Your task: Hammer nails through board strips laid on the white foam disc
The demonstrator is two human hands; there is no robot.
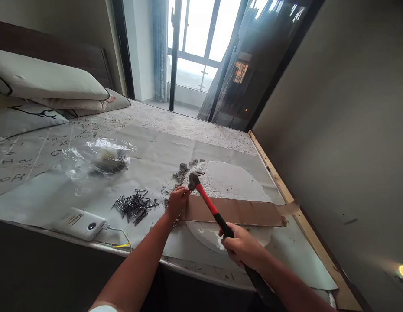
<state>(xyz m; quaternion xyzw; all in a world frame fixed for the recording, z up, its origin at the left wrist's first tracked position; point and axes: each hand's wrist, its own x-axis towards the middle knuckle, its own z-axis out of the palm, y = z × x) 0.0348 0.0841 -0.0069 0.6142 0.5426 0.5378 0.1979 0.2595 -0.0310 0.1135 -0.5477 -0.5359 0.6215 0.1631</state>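
Note:
A claw hammer (208,198) with a red and black handle is gripped in my right hand (242,243). Its head is right at the fingertips of my left hand (178,201), which are pinched together over the left end of a flat brown strip (234,211). What those fingers hold is too small and partly hidden to make out. The strip, cardboard-like in look, lies across a rough white round slab (227,177). Left of my left hand is a heap of loose nails (134,206). Grey crumbly bits (181,171) lie along the slab's left edge.
A grey-white sheet (152,147) covers much of the mattress. On it lie a white power bank (79,223) with a cable and a clear plastic bag (99,160) with something dark inside. Pillows (48,80) are stacked far left; a wooden rail (276,175) runs along the right wall.

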